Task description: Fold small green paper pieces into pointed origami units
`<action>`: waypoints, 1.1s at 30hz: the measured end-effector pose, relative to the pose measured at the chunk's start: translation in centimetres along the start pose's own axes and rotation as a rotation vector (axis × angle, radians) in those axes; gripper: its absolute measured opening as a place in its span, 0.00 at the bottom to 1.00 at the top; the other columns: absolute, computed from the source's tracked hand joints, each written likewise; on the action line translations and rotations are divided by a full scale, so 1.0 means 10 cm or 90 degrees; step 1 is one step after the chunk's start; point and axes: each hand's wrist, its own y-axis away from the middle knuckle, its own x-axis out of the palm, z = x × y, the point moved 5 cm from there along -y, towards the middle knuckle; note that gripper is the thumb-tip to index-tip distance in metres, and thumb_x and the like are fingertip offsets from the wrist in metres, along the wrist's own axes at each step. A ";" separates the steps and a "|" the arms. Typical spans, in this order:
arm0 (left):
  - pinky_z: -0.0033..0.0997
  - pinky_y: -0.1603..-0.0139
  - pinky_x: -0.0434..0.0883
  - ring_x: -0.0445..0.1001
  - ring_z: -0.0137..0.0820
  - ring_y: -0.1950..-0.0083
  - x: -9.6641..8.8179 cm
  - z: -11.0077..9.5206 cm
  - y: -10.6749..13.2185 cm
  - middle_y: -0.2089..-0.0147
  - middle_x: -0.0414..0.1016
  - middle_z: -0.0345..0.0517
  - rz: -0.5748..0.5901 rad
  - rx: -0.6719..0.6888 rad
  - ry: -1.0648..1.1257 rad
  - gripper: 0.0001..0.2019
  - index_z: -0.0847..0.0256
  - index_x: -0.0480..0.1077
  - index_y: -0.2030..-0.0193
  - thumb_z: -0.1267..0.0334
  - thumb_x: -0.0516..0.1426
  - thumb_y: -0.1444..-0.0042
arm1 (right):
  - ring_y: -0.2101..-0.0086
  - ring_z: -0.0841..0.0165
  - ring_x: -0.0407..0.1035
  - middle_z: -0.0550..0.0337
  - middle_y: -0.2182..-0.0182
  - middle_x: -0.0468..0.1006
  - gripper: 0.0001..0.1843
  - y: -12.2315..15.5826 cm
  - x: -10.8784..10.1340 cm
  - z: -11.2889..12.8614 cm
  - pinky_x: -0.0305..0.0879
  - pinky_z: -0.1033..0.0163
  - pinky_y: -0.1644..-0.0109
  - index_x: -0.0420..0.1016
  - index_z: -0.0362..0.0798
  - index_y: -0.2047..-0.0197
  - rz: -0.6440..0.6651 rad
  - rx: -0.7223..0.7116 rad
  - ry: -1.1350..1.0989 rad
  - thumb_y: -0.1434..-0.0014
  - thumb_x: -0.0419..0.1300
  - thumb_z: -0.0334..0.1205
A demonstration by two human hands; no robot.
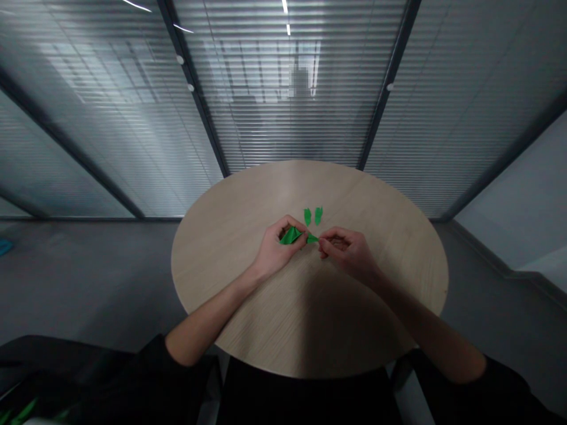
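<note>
Over the middle of a round wooden table [266, 319], my left hand [277, 245] is closed around a piece of folded green paper [290, 236]. A narrow green tip of it sticks out to the right, past the thumb and fingertips. My right hand [348, 251] pinches the end of that tip between thumb and index finger, with its other fingers curled in. Just beyond my hands, two small green paper pieces [308, 216] lie side by side on the tabletop. The fingers partly hide the folded shape.
Glass walls with blinds [292, 130] stand behind the table, with a blurred reflection in them. Grey floor [110, 283] surrounds the table. At lower left are a dark chair [53, 348] and some green leaves [24, 410]. A blue object [5, 246] lies at far left.
</note>
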 end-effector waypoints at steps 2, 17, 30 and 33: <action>0.32 0.61 0.69 0.73 0.29 0.65 0.01 -0.02 0.00 0.65 0.78 0.43 0.009 0.001 0.012 0.04 0.60 0.72 0.65 0.65 0.63 0.43 | 0.76 0.71 0.74 0.61 0.76 0.79 0.10 0.00 0.01 0.01 0.72 0.66 0.72 0.78 0.47 0.68 0.001 0.000 -0.004 0.43 0.68 0.46; 0.33 0.59 0.70 0.74 0.30 0.61 0.01 -0.03 0.00 0.61 0.77 0.44 0.085 0.048 -0.012 0.10 0.59 0.69 0.61 0.59 0.66 0.40 | 0.77 0.71 0.74 0.60 0.76 0.80 0.13 0.00 0.02 -0.02 0.72 0.66 0.72 0.79 0.47 0.68 -0.010 0.009 -0.025 0.43 0.70 0.49; 0.32 0.59 0.71 0.75 0.31 0.61 0.04 -0.03 0.04 0.60 0.79 0.44 0.103 0.040 -0.057 0.05 0.59 0.73 0.60 0.64 0.63 0.41 | 0.78 0.71 0.72 0.60 0.77 0.79 0.17 0.01 0.08 0.00 0.70 0.66 0.74 0.80 0.47 0.66 0.019 0.015 -0.022 0.45 0.70 0.54; 0.32 0.58 0.71 0.76 0.31 0.60 0.04 -0.03 0.04 0.59 0.79 0.45 0.112 0.046 -0.065 0.05 0.59 0.74 0.59 0.64 0.63 0.41 | 0.78 0.71 0.73 0.60 0.77 0.79 0.17 0.01 0.07 -0.01 0.71 0.66 0.74 0.80 0.47 0.67 0.018 0.013 -0.026 0.44 0.70 0.54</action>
